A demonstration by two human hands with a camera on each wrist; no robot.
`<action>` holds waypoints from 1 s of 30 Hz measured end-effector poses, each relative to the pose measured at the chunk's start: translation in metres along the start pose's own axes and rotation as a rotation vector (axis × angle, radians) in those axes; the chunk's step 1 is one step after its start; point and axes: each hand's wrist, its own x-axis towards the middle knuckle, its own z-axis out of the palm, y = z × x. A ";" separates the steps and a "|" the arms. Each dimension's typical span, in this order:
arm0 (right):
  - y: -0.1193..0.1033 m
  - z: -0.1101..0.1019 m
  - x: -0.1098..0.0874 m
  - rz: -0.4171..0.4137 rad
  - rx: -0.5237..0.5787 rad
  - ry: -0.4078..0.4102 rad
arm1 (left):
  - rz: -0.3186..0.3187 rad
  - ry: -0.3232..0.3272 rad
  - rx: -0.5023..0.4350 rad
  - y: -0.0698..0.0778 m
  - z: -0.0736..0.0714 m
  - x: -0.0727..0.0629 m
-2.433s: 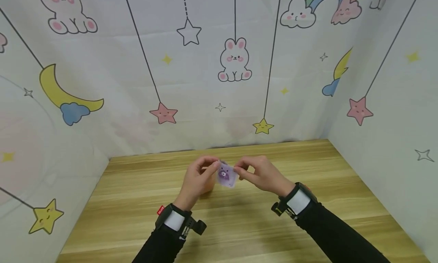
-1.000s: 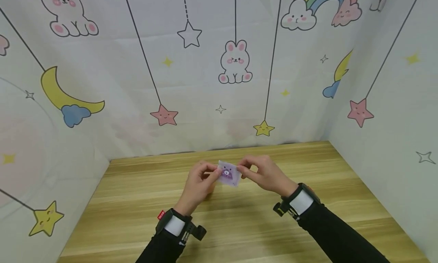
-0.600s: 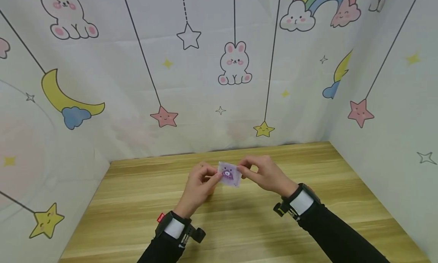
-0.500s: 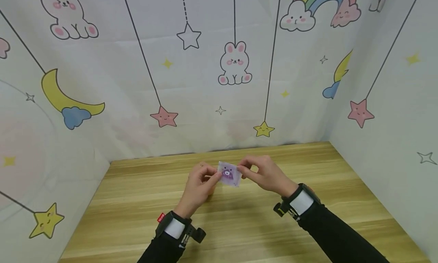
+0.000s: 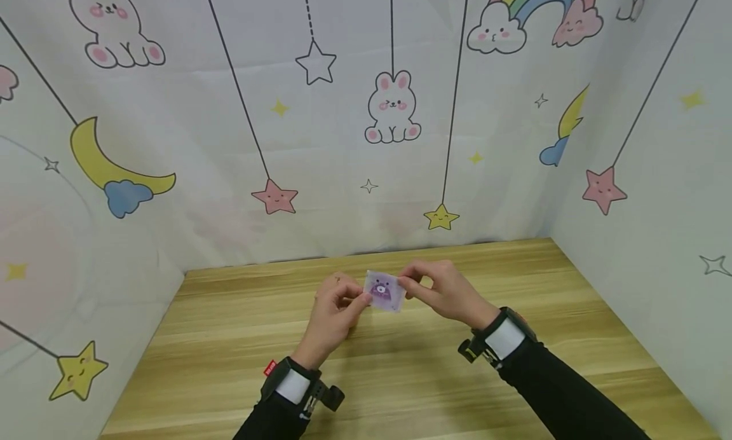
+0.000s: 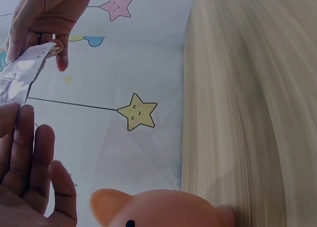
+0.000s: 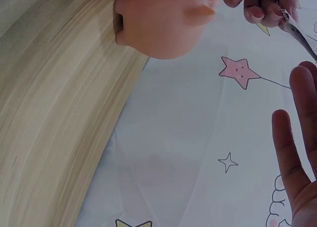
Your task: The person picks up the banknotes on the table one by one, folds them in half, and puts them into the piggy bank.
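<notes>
A small purple packet (image 5: 386,292) with a bear face is held up between both hands in the head view. My left hand (image 5: 333,305) pinches its left edge with thumb and forefinger. My right hand (image 5: 440,290) pinches its upper right corner. In the left wrist view the packet (image 6: 22,71) looks silvery and creased, with the right hand (image 6: 47,14) above it and the left hand (image 6: 29,172) below, its other fingers loosely spread. From the right wrist the packet (image 7: 299,34) shows nearly edge-on.
A pinkish-orange pig figure (image 7: 161,22) stands on the wood-grain table (image 5: 229,351); in the head view the left hand hides it. A white cloth with printed stars and rabbits (image 5: 393,106) rises at the back and both sides.
The packet has shifted slightly right, and my left fingers have moved from its top left corner down to its left edge. My right hand keeps its pinch and has moved slightly right.
</notes>
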 end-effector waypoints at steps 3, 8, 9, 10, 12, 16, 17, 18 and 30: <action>0.001 0.000 -0.001 0.036 0.013 -0.002 | 0.010 0.028 0.013 0.002 0.001 0.000; 0.005 0.001 -0.005 0.136 0.072 -0.009 | 0.020 0.080 0.026 0.005 0.003 0.000; 0.007 0.002 -0.006 0.152 0.086 -0.008 | 0.024 0.090 0.031 0.006 0.003 0.000; 0.007 0.003 -0.008 0.166 0.101 -0.007 | 0.028 0.100 0.037 0.007 0.004 0.000; 0.009 0.005 -0.010 0.187 0.135 -0.001 | 0.031 0.118 0.044 0.009 0.004 0.000; 0.013 0.014 -0.015 0.202 0.210 -0.004 | 0.025 0.147 0.059 0.012 0.005 -0.001; 0.014 0.017 -0.016 0.202 0.226 -0.004 | 0.019 0.153 0.058 0.013 0.005 -0.001; 0.014 0.019 -0.017 0.202 0.237 0.000 | 0.013 0.157 0.058 0.014 0.005 -0.001; 0.008 0.024 -0.008 0.173 0.215 0.106 | 0.038 0.199 0.087 0.014 0.007 -0.002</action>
